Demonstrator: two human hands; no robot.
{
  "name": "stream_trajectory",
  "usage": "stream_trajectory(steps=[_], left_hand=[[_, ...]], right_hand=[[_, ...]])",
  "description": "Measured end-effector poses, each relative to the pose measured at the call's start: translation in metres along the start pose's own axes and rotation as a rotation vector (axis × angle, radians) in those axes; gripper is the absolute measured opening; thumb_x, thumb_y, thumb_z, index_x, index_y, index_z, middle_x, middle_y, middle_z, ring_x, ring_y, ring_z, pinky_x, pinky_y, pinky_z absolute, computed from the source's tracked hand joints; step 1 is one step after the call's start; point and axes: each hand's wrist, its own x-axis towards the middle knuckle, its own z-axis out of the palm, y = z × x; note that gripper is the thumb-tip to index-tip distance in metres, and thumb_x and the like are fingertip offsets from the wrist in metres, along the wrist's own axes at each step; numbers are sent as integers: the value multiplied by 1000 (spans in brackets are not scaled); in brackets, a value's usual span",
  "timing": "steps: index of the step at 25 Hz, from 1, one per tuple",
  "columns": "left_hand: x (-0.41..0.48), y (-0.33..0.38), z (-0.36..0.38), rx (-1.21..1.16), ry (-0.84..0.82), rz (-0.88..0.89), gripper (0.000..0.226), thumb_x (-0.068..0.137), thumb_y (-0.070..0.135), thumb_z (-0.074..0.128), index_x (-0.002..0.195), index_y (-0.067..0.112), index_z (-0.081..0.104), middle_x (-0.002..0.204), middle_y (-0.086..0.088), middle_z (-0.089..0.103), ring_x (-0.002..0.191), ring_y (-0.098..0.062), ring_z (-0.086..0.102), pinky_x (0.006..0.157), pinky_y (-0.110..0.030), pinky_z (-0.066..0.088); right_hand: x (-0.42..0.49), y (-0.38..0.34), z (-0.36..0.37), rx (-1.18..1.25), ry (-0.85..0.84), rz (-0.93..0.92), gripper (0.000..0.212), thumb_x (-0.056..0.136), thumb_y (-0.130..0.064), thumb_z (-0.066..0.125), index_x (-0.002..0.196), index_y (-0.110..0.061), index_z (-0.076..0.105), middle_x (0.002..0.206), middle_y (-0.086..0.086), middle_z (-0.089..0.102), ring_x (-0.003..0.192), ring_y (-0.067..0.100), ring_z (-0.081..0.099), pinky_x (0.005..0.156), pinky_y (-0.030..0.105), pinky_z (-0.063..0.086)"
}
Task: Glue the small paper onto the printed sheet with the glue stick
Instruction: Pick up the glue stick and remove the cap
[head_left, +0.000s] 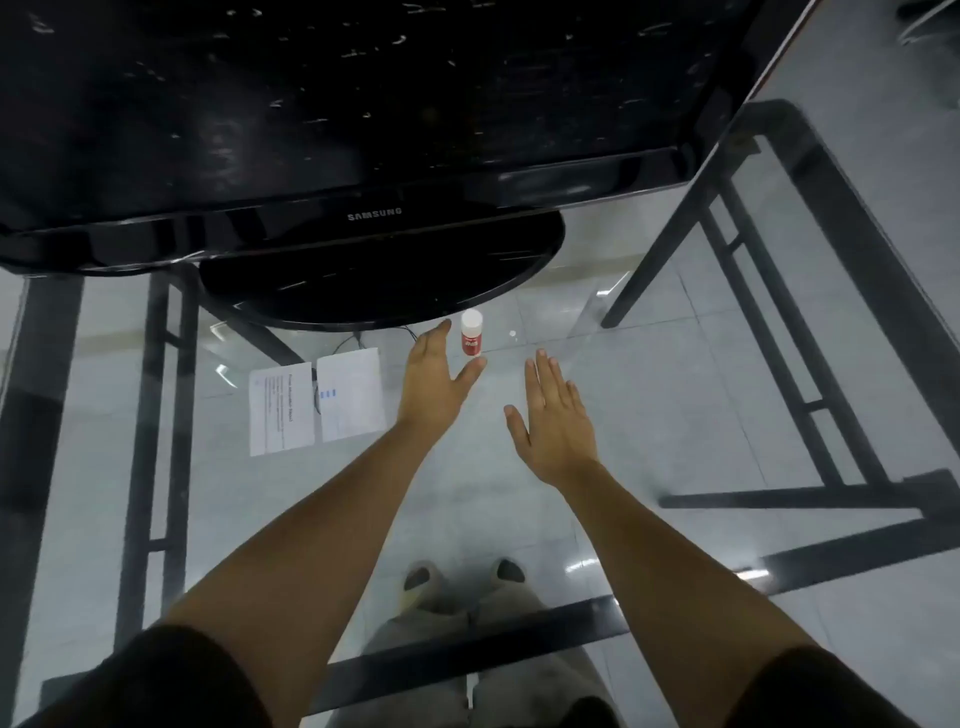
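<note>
A: Right hand (558, 426), grip?
B: Flat and spread, fingers straight, palm down over the clear glass tabletop (675, 395). Holding nothing. Nearer of the two, at 5 o'clock of the other.

A: And the left hand (434, 387)?
B: Also open, thumb splayed wide from the fingers, closed round nothing. Held out beside the small red glue stick with the white cap (471, 338), upright on the glass at 1 o'clock of the palm, in the gap between thumb tip and forefinger. Just beside the thumb tip; can't tell whether touching.

A: Papers?
B: Flat on the glass at 9 o'clock of the left hand, well clear of both hands. Closest to the hand, a white paper with small blue marks (350, 395). At its 9 o'clock, edge to edge, a white sheet with lines of black print (282, 408). Hard to tell whether overlapping at the seam.

A: Around all that?
B: Below the glass at 6 o'clock, grey trousers (426, 623) and shoes (418, 577), plus black table frame bars (156, 415). Farther off, at 12 o'clock of the glue stick and close behind it, a black oval stand (379, 275). Beyond that, a glossy black Samsung monitor (363, 104) across the far edge.
</note>
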Motion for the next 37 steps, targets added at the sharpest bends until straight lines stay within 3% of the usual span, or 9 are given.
stream_trajectory(steps=[6,13,15,18,22,26,30,34,37], left_hand=[[18,3,5,-72,77,3,42,82,25,68,117,8,52,117,-11,59,109,-22,54,87,-24,38],[17,8,-1,-8,77,56,29,85,22,65,105,3,56,105,-10,63,91,-15,54,77,-17,38],[11,9,-9,-24,38,90,29,85,24,64,105,5,56,97,-4,60,82,-11,53,67,-7,35],[-3,7,-20,-46,-36,140,26,84,24,64,105,10,59,94,4,56,74,-3,53,59,-3,38],[-16,6,-27,-7,-51,183,28,83,24,64,107,11,62,89,1,54,70,-4,52,62,-6,37],[-20,12,-30,42,-46,251,26,83,26,64,105,11,65,82,1,52,68,-11,51,62,-12,37],[-22,16,-32,81,-37,299,25,84,27,63,103,11,65,80,2,50,66,-11,49,60,-11,35],[-23,18,-33,62,-35,282,26,84,27,63,104,10,65,81,1,52,67,-12,50,60,-12,36],[-25,11,-34,94,-66,259,26,83,28,64,103,11,64,82,1,52,67,-12,49,60,-12,34]], right_hand=[[1,3,7,-42,-11,-1,66,94,-52,12,147,-16,-4,157,4,-8,143,20,-11,113,33,-8],[4,6,7,-59,-38,-12,67,94,-53,14,147,-16,-2,158,5,-6,144,21,-9,111,32,-8],[5,7,-2,26,-24,-24,65,96,-50,21,148,-14,7,158,7,4,145,22,1,114,33,-1],[13,5,-30,323,127,-22,52,97,-36,38,141,-9,32,147,11,37,135,23,33,111,29,23],[26,-7,-73,745,198,-11,33,96,-30,47,123,-14,57,117,1,62,106,7,53,86,0,34],[31,-19,-88,876,36,-39,30,91,-34,54,117,-20,61,106,-9,63,97,0,58,85,7,42],[32,-25,-87,948,61,-9,26,88,-30,61,109,-16,65,98,-5,68,93,7,63,85,18,48],[37,-27,-90,992,30,35,19,88,-29,61,103,-20,67,90,-13,65,88,4,62,80,16,46],[45,-22,-98,998,152,117,22,89,-37,56,103,-22,66,90,-13,64,88,1,59,74,12,42]])
